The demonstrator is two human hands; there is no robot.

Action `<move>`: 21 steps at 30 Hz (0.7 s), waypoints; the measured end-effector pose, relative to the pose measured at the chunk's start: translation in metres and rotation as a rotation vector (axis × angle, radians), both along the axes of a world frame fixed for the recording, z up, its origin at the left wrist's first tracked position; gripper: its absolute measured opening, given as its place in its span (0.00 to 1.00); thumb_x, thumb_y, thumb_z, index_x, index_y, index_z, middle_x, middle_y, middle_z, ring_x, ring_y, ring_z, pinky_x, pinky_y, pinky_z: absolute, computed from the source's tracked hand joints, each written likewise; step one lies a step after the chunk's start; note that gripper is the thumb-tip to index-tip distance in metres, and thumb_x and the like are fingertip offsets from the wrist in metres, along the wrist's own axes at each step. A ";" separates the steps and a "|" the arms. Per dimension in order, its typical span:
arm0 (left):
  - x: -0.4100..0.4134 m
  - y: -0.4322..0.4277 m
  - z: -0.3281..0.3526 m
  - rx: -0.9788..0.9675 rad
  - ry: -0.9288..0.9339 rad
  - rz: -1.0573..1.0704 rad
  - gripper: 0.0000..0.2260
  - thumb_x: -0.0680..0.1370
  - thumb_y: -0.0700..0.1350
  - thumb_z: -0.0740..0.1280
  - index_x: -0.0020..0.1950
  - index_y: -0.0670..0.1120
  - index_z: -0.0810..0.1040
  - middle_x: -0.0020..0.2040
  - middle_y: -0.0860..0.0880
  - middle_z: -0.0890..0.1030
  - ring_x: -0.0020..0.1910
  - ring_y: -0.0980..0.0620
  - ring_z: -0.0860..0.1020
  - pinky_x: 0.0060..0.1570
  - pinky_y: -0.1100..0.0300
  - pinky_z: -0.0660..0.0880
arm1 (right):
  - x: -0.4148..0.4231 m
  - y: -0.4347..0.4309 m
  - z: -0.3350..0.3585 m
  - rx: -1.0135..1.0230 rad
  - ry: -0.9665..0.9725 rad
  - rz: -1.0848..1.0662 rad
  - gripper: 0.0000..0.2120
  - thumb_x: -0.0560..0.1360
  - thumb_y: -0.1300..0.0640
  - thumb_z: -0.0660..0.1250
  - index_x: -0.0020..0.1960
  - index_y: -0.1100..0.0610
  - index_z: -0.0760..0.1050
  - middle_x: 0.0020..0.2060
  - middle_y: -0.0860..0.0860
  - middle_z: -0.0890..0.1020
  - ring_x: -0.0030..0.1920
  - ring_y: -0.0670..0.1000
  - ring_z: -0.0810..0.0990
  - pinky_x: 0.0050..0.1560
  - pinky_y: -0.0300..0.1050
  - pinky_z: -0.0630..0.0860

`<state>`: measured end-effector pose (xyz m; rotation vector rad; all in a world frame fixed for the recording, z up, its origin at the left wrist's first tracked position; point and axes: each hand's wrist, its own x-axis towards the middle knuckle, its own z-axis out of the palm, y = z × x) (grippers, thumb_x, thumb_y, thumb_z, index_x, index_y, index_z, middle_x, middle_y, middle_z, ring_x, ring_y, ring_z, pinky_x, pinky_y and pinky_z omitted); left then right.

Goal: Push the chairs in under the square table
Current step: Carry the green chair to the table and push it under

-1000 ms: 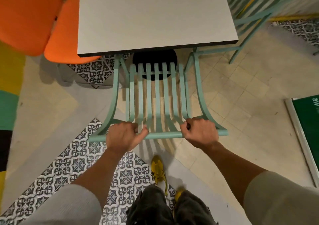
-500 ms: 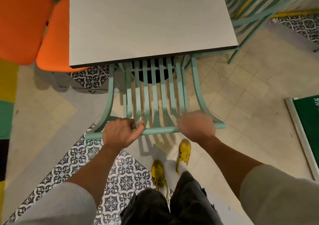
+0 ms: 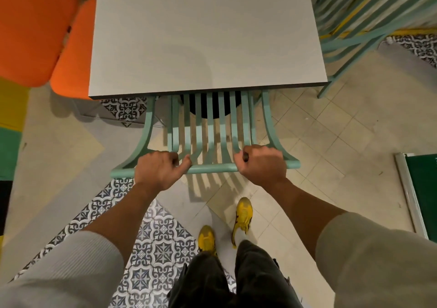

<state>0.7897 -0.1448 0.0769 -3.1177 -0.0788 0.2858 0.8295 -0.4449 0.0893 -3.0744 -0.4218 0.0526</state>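
Observation:
A mint-green slatted chair (image 3: 212, 128) stands in front of me, its seat tucked under the near edge of the square grey table (image 3: 205, 42). Only its backrest slats and top rail show. My left hand (image 3: 160, 169) grips the top rail left of centre, fingers curled over it. My right hand (image 3: 261, 165) grips the same rail right of centre. The table's black round base shows through the slats.
An orange upholstered chair (image 3: 47, 31) sits at the table's left side. More mint-green chairs (image 3: 354, 23) stand at the upper right. A green board with a metal frame (image 3: 418, 189) lies on the floor at right. My yellow shoes (image 3: 243, 215) stand just behind the chair.
The chair has slid forward under the table, so less of its backrest shows. Both hands kept their grip on the rail, and I have stepped forward.

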 end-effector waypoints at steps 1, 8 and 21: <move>0.003 -0.001 0.001 -0.001 0.022 0.008 0.29 0.79 0.71 0.54 0.34 0.51 0.79 0.25 0.52 0.73 0.25 0.47 0.73 0.28 0.62 0.67 | 0.004 -0.002 0.002 -0.009 0.020 0.011 0.21 0.82 0.46 0.61 0.38 0.55 0.82 0.31 0.53 0.83 0.29 0.57 0.79 0.34 0.45 0.74; 0.003 -0.008 0.016 -0.058 0.185 -0.028 0.30 0.77 0.69 0.46 0.57 0.54 0.80 0.49 0.46 0.86 0.47 0.40 0.83 0.44 0.51 0.72 | 0.013 -0.006 0.015 0.070 0.331 -0.021 0.26 0.86 0.39 0.51 0.46 0.54 0.79 0.39 0.51 0.82 0.39 0.55 0.81 0.39 0.45 0.70; -0.036 -0.043 0.080 -0.237 0.172 -0.146 0.25 0.86 0.61 0.60 0.73 0.43 0.75 0.64 0.40 0.83 0.62 0.38 0.80 0.62 0.45 0.74 | -0.069 -0.041 0.066 0.089 0.362 -0.114 0.32 0.85 0.43 0.61 0.85 0.54 0.63 0.84 0.53 0.67 0.84 0.58 0.62 0.81 0.58 0.61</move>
